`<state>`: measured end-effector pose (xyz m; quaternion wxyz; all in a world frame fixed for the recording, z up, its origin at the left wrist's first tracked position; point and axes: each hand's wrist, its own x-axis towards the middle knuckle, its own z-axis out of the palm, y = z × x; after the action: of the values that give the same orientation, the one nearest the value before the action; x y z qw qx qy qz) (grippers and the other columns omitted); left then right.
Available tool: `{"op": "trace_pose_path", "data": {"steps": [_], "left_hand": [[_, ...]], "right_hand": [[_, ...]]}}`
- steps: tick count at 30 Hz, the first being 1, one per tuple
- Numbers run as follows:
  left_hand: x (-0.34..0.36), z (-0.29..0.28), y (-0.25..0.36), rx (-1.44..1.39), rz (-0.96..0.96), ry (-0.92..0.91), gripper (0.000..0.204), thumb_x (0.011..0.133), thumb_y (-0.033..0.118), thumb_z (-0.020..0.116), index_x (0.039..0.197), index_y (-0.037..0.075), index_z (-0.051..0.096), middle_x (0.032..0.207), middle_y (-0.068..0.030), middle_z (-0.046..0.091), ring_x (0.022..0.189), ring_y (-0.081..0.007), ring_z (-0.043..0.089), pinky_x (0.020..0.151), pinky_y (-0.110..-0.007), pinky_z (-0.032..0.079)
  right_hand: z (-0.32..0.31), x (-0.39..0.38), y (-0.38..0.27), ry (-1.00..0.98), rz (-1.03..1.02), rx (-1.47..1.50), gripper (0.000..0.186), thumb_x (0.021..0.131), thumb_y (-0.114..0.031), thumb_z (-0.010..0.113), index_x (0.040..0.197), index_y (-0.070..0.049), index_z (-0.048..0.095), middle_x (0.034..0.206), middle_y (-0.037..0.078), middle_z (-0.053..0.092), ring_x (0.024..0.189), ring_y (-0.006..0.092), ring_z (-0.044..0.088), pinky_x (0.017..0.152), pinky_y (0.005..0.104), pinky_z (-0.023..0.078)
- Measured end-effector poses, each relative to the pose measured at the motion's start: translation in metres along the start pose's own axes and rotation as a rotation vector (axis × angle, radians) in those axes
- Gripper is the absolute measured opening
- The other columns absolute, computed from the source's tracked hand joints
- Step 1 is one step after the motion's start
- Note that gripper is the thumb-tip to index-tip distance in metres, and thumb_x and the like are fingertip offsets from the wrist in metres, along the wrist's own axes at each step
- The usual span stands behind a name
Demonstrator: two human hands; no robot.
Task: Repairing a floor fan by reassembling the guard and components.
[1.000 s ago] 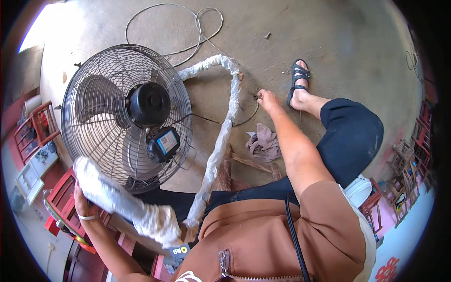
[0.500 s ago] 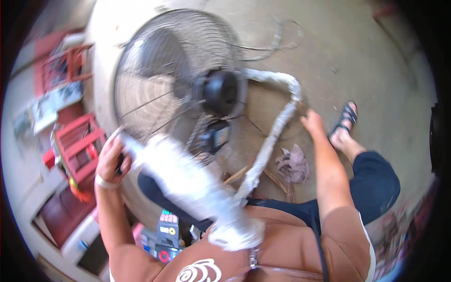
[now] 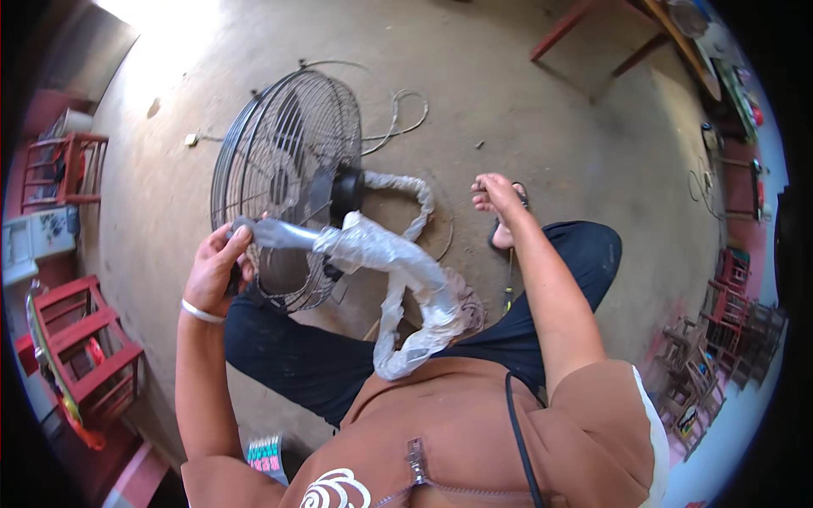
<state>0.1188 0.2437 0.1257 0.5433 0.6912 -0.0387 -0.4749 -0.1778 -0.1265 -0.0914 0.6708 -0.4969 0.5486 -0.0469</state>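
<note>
A bent metal tube (image 3: 290, 236) wrapped in crinkled clear plastic crosses in front of me, its bare grey end on the left. My left hand (image 3: 216, 269) grips that end, thumb on top; something dark shows below the fingers, too hidden to name. Behind it, a floor fan (image 3: 286, 161) with a black wire cage stands on the ground, its black motor housing (image 3: 346, 191) facing right. More plastic-wrapped tubing (image 3: 417, 199) curves out beside the housing. My right hand (image 3: 497, 196) hangs in the air right of the fan, fingers loosely bent and apart, holding nothing.
A pale cable (image 3: 396, 121) with a plug (image 3: 191, 139) lies behind the fan. A crumpled cloth (image 3: 467, 301) and a screwdriver (image 3: 508, 298) are between my legs. Red wooden chairs (image 3: 89, 339) stand at left, a wooden table (image 3: 677, 42) at far right.
The wrapped tube has swung from a steep slant to a flatter one, its end still in my left hand. My right hand has come away from the tubing. The view has shifted too.
</note>
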Motion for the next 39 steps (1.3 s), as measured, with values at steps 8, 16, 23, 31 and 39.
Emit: {"op": "trace_pose_path", "data": {"steps": [8,16,23,31,39], "left_hand": [[0.006,0.001,-0.008,0.064,-0.081,0.045,0.021,0.093,0.024,0.063,0.088,0.006,0.054,0.059,0.0015,0.050,0.041,-0.0084,0.046,0.038,-0.021,0.035],[-0.002,0.009,0.014,0.034,-0.174,0.173,0.033,0.088,0.029,0.070,0.095,0.002,0.052,0.050,0.0019,0.046,0.034,-0.0067,0.040,0.032,-0.021,0.029],[-0.015,0.024,0.026,0.090,-0.305,0.443,0.032,0.086,0.014,0.065,0.112,0.001,0.052,0.061,0.0031,0.049,0.039,-0.0049,0.041,0.037,-0.021,0.030],[0.009,0.050,0.033,0.093,-0.240,0.124,0.029,0.090,0.032,0.066,0.090,0.004,0.057,0.050,-0.0001,0.049,0.038,-0.0080,0.042,0.040,-0.022,0.032],[0.016,0.034,0.014,-0.026,-0.128,-0.032,0.028,0.089,0.026,0.069,0.105,0.003,0.064,0.072,0.0035,0.057,0.045,-0.0035,0.045,0.042,-0.019,0.035]], "right_hand": [[-0.029,0.088,0.051,0.139,0.169,0.058,0.026,0.091,-0.035,0.058,0.086,-0.010,0.060,0.065,0.000,0.054,0.048,0.0121,0.051,0.048,0.0300,0.050],[-0.031,0.253,0.086,0.306,0.083,-0.503,0.046,0.088,-0.045,0.062,0.099,-0.001,0.066,0.069,0.011,0.068,0.049,0.0264,0.063,0.053,0.0389,0.054],[-0.043,0.339,0.111,0.164,0.235,-0.801,0.064,0.095,-0.050,0.047,0.130,0.003,0.053,0.134,0.022,0.053,0.115,0.0343,0.058,0.086,0.0452,0.055],[-0.021,0.275,0.123,-0.154,0.108,-0.213,0.020,0.093,-0.032,0.054,0.093,-0.013,0.060,0.063,-0.005,0.047,0.045,0.0041,0.043,0.038,0.0245,0.042],[0.089,-0.005,-0.124,-0.509,-0.395,-0.058,0.018,0.092,-0.025,0.055,0.089,-0.009,0.062,0.070,-0.005,0.049,0.059,0.0036,0.043,0.055,0.0193,0.044]]}}
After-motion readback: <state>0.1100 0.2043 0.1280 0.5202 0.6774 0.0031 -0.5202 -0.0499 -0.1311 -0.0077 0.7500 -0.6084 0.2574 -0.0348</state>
